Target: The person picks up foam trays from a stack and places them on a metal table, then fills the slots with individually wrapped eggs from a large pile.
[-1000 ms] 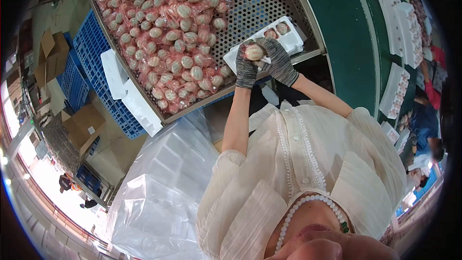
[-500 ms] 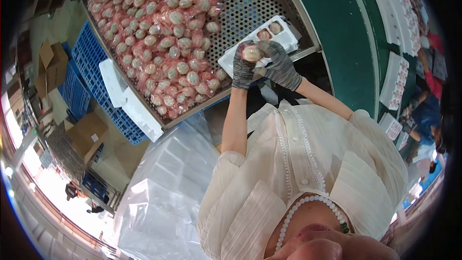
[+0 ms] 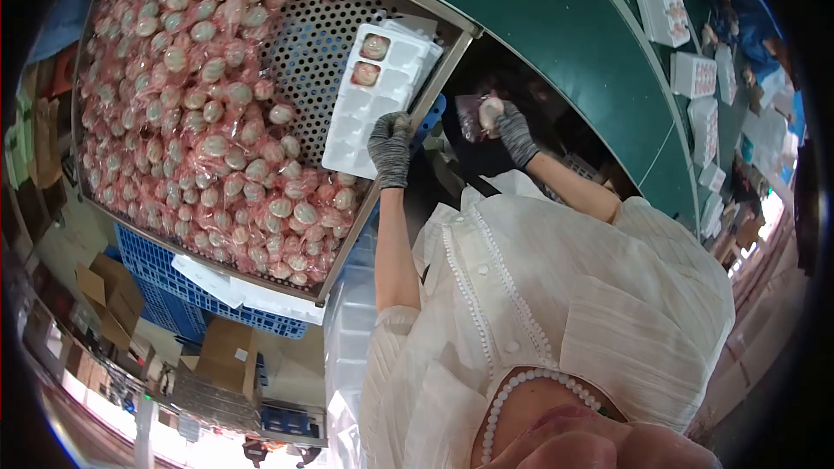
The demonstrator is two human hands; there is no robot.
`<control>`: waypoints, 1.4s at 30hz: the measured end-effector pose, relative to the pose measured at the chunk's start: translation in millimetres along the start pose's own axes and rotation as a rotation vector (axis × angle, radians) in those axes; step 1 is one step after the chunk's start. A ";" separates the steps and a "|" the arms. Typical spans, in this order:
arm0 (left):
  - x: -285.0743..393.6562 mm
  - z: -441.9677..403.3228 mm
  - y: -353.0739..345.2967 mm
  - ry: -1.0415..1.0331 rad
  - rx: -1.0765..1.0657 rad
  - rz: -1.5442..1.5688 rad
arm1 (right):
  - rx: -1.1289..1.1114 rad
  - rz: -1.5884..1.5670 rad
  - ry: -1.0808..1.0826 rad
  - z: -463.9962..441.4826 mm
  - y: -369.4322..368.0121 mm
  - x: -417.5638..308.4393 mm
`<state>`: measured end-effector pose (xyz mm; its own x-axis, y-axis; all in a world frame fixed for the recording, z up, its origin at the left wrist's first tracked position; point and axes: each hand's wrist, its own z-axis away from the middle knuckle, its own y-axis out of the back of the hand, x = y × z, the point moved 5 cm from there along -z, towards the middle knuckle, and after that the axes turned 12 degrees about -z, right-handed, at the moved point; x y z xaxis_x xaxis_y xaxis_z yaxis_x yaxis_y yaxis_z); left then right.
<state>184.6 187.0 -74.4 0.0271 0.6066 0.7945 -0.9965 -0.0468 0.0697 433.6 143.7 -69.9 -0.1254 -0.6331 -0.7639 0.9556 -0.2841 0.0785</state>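
My left hand (image 3: 388, 153), in a grey knit glove, is closed with curled fingers at the near edge of a white foam tray (image 3: 347, 143). Whatever lies in those fingers is too small to make out. Two pale round pieces (image 3: 366, 74) sit in compartments at the tray's far end. To the right, over the dark gap beside the bin, my gloved right hand (image 3: 516, 136) grips a pale round piece (image 3: 490, 111). A crinkled clear-purplish wrapper (image 3: 468, 117) hangs next to that piece. Many similar pieces in pink-printed plastic (image 3: 208, 113) fill the bin's left side.
The metal bin has a perforated floor (image 3: 317, 30) and a raised rim (image 3: 456, 43). A green conveyor surface (image 3: 556, 26) runs along the right, with filled white trays (image 3: 692, 75) beyond and co-workers at the far side. Blue crates (image 3: 165, 295) and cardboard boxes (image 3: 228, 354) stand at lower left.
My hands were together over the tray around a pale round piece. Now they are apart, the right one out over the dark gap with a piece. The view has turned.
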 end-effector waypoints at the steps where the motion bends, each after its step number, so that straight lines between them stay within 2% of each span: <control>1: -7.0 -5.3 3.5 0.072 0.009 0.015 | 0.015 -0.008 -0.012 -13.2 19.2 23.6; 3: -12.7 -8.7 10.4 0.092 0.012 -0.058 | 0.248 -0.206 -0.241 -48.7 73.1 109.7; 4: -13.5 -10.8 12.2 0.099 0.033 -0.118 | 0.248 -0.209 -0.247 -73.4 102.8 151.4; 5: -12.5 -10.5 11.2 0.105 0.039 -0.124 | 0.243 0.117 -0.380 -96.8 135.6 198.0; 7: -8.3 -5.1 10.8 0.112 0.096 -0.035 | 0.216 0.446 -0.517 -108.9 153.2 214.2; 9: -22.3 -7.5 10.8 0.089 0.168 -0.026 | 0.331 0.415 -0.802 -105.4 166.4 213.4; 10: -25.4 -11.4 8.2 0.098 0.172 -0.032 | 0.325 0.417 -0.813 -109.5 158.4 194.7; 12: -16.0 -8.4 10.7 -0.017 0.321 -0.454 | -0.075 0.875 -0.827 -110.6 117.0 154.2; 13: -18.1 -7.9 9.9 0.050 0.357 -0.479 | -0.052 1.007 -0.811 -124.6 125.4 181.4; 14: -17.4 -7.6 8.2 0.066 0.362 -0.490 | -0.068 1.010 -0.824 -135.5 134.3 206.9; 16: -13.8 -6.1 6.2 0.074 0.388 -0.549 | -0.214 1.100 -0.684 -156.6 135.2 235.2; 20: -13.1 -5.0 2.2 0.050 0.423 -0.393 | -0.266 1.246 -0.541 -178.8 135.4 270.5; 22: -8.2 -2.8 2.5 0.027 0.417 -0.441 | -0.265 1.291 -0.439 -183.7 136.1 277.5; 26: -0.2 -3.8 2.1 0.024 0.427 -0.523 | -0.183 1.388 -0.014 -179.4 134.4 269.9; 28: 5.3 -4.6 2.4 -0.065 0.417 -0.572 | 0.140 0.995 -0.158 -131.2 74.1 134.7; 30: -7.7 -6.8 6.6 -0.105 0.398 -0.578 | 0.052 0.097 -0.022 -95.8 23.0 66.9; 31: 1.0 -6.5 6.9 -0.156 0.422 -0.661 | 0.020 0.095 0.005 -82.0 -3.2 26.8; 33: 13.7 -2.2 7.8 -0.205 0.468 -0.736 | -0.237 0.026 0.555 -44.1 -59.7 -80.0; 35: 15.1 -2.6 9.9 -0.126 0.404 -0.719 | -0.330 0.614 1.248 -18.0 -115.2 -157.6; 37: 9.5 -5.2 12.4 -0.110 0.390 -0.674 | -0.352 0.523 1.144 -44.7 -167.1 -188.9; 38: 1.7 -7.7 13.2 -0.086 0.364 -0.648 | -0.389 0.649 1.126 -62.6 -196.9 -196.1; 39: -3.2 -8.7 14.5 -0.152 0.394 -0.661 | -0.425 0.773 1.107 -84.3 -227.0 -200.9; 40: -9.9 -11.0 15.3 -0.159 0.408 -0.648 | -0.383 0.953 1.141 -111.2 -258.5 -200.4; 41: -20.7 -14.6 14.9 -0.100 0.361 -0.503 | -0.334 1.132 1.171 -141.9 -283.8 -193.9; 42: -29.4 -16.1 14.4 -0.038 0.314 -0.361 | -0.342 1.134 1.186 -176.1 -300.5 -180.9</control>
<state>168.1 181.3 -106.4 0.3759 0.5987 0.7073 -0.8509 -0.0792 0.5192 216.1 470.3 -68.2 0.7261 0.5082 -0.4631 0.4457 0.1651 0.8798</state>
